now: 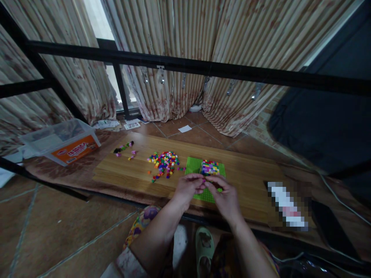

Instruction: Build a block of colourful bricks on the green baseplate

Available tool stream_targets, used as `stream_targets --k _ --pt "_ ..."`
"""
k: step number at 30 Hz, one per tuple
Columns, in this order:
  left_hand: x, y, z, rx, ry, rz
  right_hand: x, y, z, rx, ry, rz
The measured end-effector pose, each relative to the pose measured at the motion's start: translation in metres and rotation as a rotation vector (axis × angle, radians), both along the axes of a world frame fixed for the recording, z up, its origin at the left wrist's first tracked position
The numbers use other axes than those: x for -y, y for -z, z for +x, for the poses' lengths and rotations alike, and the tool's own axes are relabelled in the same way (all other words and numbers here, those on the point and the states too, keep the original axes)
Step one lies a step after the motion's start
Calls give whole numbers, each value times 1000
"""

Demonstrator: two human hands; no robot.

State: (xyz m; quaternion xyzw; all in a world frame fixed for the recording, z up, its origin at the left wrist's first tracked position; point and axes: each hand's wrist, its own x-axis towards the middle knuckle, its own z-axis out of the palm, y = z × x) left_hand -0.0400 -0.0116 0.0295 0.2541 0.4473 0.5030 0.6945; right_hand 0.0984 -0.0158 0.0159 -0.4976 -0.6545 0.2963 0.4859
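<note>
- We pinch a tiny pink plastic brick between our left hand and right hand, both narrowly closed.
- Our 2 hands sit just above a green plastic baseplate carrying a block of multicoloured bricks.
- A heap of loose multicoloured bricks lies beside it on the wooden tabletop.

Two hands, one green baseplate, one plastic tub.

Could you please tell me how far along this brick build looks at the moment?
Partway, it seems. Done: a multicoloured brick block stands on the green baseplate. In hand: the left hand and right hand pinch a small pink brick above the plate. Left: a loose brick pile lies on the wooden board.
</note>
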Motion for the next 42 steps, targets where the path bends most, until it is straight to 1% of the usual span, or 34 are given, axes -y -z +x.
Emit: stream_targets --k 5,12,16,19,22,25,32,36,38,39,42 --pt "-1 2 1 13 -8 -1 -1 2 -1 39 -30 49" --pt "-3 2 1 -4 -53 -3 1 1 -1 143 14 99" --pt "-3 2 1 -32 -54 -5 3 -1 -3 181 18 106" --pt "-2 1 1 3 -14 -36 3 -1 -5 129 17 97" --pt "-1 1 1 105 49 -80 0 1 -5 23 35 73" --pt "0 0 1 155 70 -76 -1 3 -4 -30 45 52" --pt "0 -1 1 64 16 -43 2 -1 -1 87 20 74" --pt "0 0 3 23 28 -53 3 -1 0 108 0 95" --pt "1 1 4 6 37 -63 2 1 2 96 31 86" --pt "0 0 5 -6 35 -67 0 3 4 83 68 79" --pt "0 0 5 -48 17 -74 -7 7 11 10 253 50"
